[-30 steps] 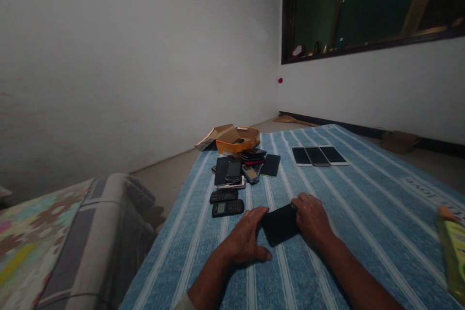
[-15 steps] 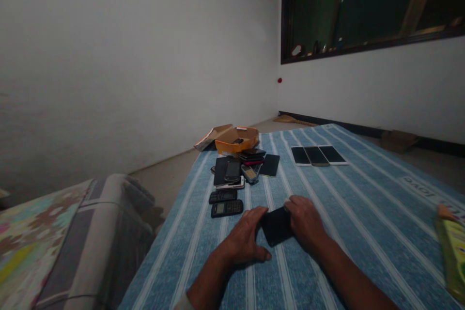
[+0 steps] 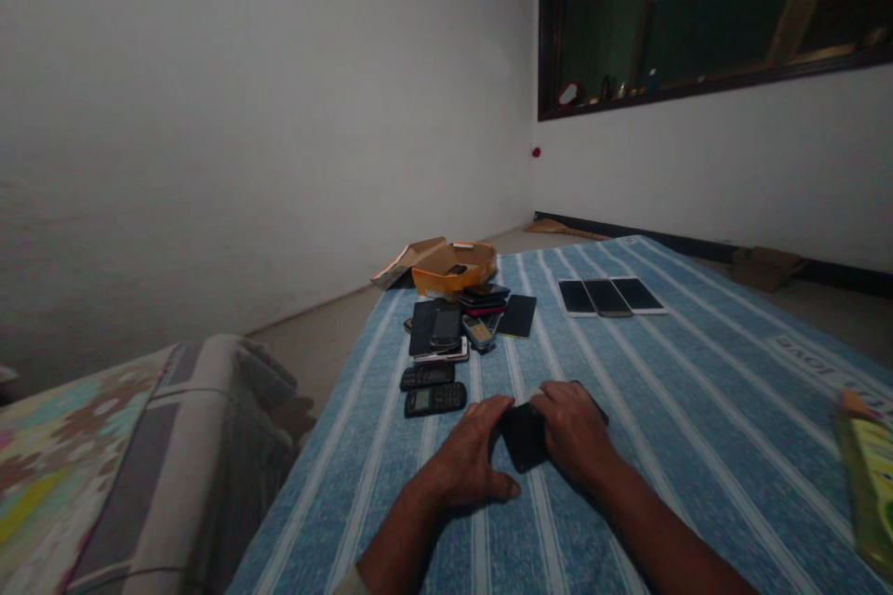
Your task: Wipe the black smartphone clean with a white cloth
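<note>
A black smartphone (image 3: 525, 440) lies on the blue striped cloth, its middle under my right hand (image 3: 578, 430). The fingers of that hand are curled on it. Past the knuckles a dark edge (image 3: 594, 400) sticks out; whether it belongs to the same phone I cannot tell. My left hand (image 3: 471, 456) rests at the phone's left end, fingertips by its far corner and thumb spread apart on the cloth side. Two black keypad phones (image 3: 435, 399) lie ahead to the left. Behind them is a loose pile with a slider-like black phone (image 3: 446, 327) and a grey keypad phone (image 3: 478, 332).
Three smartphones (image 3: 606, 297) sit side by side at the far right of the striped cloth (image 3: 698, 446). An opened orange box (image 3: 453, 281) stands at the back. A yellow-green package (image 3: 869, 483) lies at the right edge. A draped surface (image 3: 209, 446) is on the left.
My right hand has moved left over the phone, covering more of its middle and baring a dark edge on the right. My left hand has stayed in place.
</note>
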Motion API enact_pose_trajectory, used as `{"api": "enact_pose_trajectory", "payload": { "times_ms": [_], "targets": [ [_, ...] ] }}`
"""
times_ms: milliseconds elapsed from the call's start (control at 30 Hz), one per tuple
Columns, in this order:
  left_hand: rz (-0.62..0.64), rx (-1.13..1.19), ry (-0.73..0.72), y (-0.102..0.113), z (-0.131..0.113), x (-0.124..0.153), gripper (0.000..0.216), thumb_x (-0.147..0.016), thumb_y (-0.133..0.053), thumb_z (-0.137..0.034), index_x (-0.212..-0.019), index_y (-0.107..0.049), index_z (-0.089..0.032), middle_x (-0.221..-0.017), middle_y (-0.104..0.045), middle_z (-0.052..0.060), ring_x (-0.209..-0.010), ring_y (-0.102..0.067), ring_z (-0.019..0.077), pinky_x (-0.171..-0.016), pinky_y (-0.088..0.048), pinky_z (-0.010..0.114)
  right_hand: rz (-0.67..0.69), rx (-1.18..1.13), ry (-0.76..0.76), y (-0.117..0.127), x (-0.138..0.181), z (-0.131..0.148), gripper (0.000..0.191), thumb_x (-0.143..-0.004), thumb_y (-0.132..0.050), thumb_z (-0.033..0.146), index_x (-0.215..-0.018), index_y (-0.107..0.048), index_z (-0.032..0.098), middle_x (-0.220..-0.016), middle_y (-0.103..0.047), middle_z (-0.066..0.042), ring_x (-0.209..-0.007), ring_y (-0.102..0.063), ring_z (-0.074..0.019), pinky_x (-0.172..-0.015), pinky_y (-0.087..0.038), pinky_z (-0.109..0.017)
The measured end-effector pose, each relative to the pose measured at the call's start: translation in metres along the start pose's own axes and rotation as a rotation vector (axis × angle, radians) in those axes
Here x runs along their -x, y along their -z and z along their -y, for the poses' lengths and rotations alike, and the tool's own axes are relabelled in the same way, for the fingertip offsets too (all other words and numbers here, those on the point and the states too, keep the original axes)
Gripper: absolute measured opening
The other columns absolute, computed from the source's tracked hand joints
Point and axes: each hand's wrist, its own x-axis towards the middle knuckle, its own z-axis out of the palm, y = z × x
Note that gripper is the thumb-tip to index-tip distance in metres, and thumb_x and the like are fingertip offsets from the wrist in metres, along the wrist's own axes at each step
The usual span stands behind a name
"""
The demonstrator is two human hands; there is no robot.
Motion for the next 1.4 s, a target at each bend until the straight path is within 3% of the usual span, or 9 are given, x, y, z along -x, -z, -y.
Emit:
{"api": "enact_pose_trajectory", "payload": {
  "times_ms": [167, 533, 833, 1067, 1400],
  "targets": [
    [-0.003, -0.001, 0.011, 0.000, 0.000, 0.000, 0.112, -0.050, -0.090, -0.032, -0.146, -0.035, -0.017, -0.150, -0.039, 0.016, -0.137, -0.034, 0.0368, -0.116, -0.026, 0.050, -0.011, 0.015, -0.040, -0.001, 0.000, -0.006, 0.022, -0.085, -0.049, 0.004, -0.082, -0.065, 0.018, -0.086, -0.061, -0.006, -0.085, -0.051, -0.0204, -0.082, -0.032, -0.032],
    [-0.031, 0.026, -0.038, -0.002, 0.001, -0.001, 0.109, -0.050, -0.091, -0.035, -0.143, -0.038, -0.019, -0.145, -0.044, 0.014, -0.132, -0.038, 0.0388, -0.114, -0.028, 0.052, -0.021, -0.125, 0.197, -0.008, 0.004, 0.013, 0.020, -0.085, -0.050, 0.004, -0.091, -0.065, 0.017, -0.086, -0.059, -0.005, -0.088, -0.051, -0.0199, -0.083, -0.034, -0.032],
    [-0.016, 0.013, -0.041, -0.002, 0.003, -0.001, 0.108, -0.052, -0.090, -0.033, -0.145, -0.035, -0.019, -0.147, -0.042, 0.016, -0.134, -0.037, 0.0378, -0.114, -0.026, 0.052, -0.008, -0.129, 0.218, -0.004, 0.007, 0.019, 0.019, -0.080, -0.053, 0.003, -0.085, -0.064, 0.017, -0.085, -0.060, -0.005, -0.086, -0.052, -0.0192, -0.081, -0.034, -0.032],
    [-0.043, 0.027, -0.087, -0.005, 0.011, -0.001, 0.108, -0.054, -0.088, -0.040, -0.145, -0.035, -0.019, -0.145, -0.044, 0.014, -0.132, -0.040, 0.0373, -0.114, -0.029, 0.051, 0.008, -0.135, 0.223, -0.001, 0.017, 0.033, 0.010, -0.079, -0.060, 0.009, -0.077, -0.061, 0.018, -0.083, -0.058, -0.004, -0.084, -0.051, -0.0191, -0.077, -0.034, -0.032],
    [-0.020, -0.004, -0.076, -0.004, 0.003, 0.000, 0.104, -0.056, -0.086, -0.033, -0.145, -0.035, -0.021, -0.147, -0.042, 0.014, -0.134, -0.038, 0.0367, -0.115, -0.026, 0.052, -0.048, -0.199, 0.280, -0.001, 0.043, 0.038, 0.018, -0.079, -0.058, 0.002, -0.082, -0.062, 0.019, -0.087, -0.060, -0.004, -0.084, -0.050, -0.0199, -0.078, -0.035, -0.033]
  ]
}}
